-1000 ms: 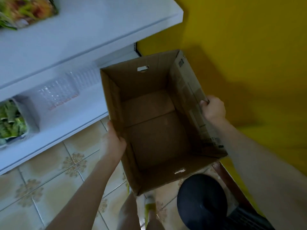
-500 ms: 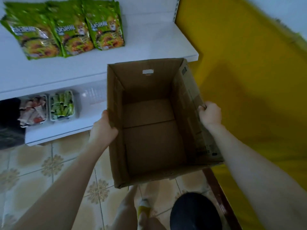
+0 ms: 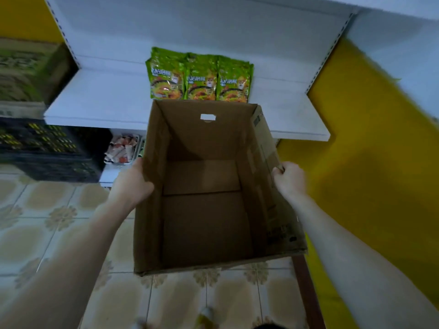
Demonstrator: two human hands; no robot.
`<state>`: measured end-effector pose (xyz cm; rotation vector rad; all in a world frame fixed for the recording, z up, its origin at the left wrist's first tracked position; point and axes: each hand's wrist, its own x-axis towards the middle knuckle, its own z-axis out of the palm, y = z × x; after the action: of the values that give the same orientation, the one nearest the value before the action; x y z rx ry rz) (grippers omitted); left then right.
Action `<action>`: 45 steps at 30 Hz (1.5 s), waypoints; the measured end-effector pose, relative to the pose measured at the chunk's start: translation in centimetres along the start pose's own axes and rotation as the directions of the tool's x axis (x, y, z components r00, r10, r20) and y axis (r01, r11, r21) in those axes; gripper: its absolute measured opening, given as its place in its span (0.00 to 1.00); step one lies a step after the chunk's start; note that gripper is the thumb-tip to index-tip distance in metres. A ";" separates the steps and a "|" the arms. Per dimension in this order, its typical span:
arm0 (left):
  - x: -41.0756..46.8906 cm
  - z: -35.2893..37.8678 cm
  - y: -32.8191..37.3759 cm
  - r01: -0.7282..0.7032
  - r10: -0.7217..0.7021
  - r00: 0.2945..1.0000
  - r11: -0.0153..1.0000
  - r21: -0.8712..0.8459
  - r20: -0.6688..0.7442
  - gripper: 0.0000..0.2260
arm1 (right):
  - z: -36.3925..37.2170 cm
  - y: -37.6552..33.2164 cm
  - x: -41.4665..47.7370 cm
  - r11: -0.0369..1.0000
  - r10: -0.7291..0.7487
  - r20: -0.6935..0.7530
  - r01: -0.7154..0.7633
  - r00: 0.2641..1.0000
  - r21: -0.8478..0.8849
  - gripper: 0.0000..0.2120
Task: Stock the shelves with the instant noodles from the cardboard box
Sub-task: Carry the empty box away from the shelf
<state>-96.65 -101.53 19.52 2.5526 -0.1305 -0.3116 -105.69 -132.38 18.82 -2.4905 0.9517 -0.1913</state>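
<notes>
Fingers of your right hand are curled over the cardboard box rim; left hand presses its side, can't tell the grip. Noodle packs sit on the shelf just behind it.

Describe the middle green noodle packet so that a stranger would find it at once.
Find the white shelf just beyond the empty cardboard box. Three green noodle packets sit there in a row. The middle packet is the only one with a neighbour on both sides, the left packet and the right packet.
</notes>
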 end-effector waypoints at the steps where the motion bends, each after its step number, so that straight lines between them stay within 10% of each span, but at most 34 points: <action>1: -0.3 -0.9 -0.9 0.013 -0.013 1.000 1.000 -0.008 -0.016 0.30 | 0.2 -1.3 -0.5 1.000 -0.023 0.001 0.023 1.000 0.008 0.18; 20: -5.0 -19.8 -23.3 0.199 -0.211 0.947 0.977 -0.074 -0.243 0.29 | 8.6 -27.5 -11.8 0.952 -0.302 0.110 0.306 0.947 -0.019 0.21; 45: -1.5 -38.2 -44.7 0.514 -0.605 0.463 0.779 -0.360 -0.648 0.21 | 29.7 -69.8 -12.9 0.636 -0.761 0.373 0.725 0.531 0.265 0.21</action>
<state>-87.35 -43.91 26.71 2.3100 1.0467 0.5063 -65.30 -67.29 25.75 -2.5262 -0.3708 0.1008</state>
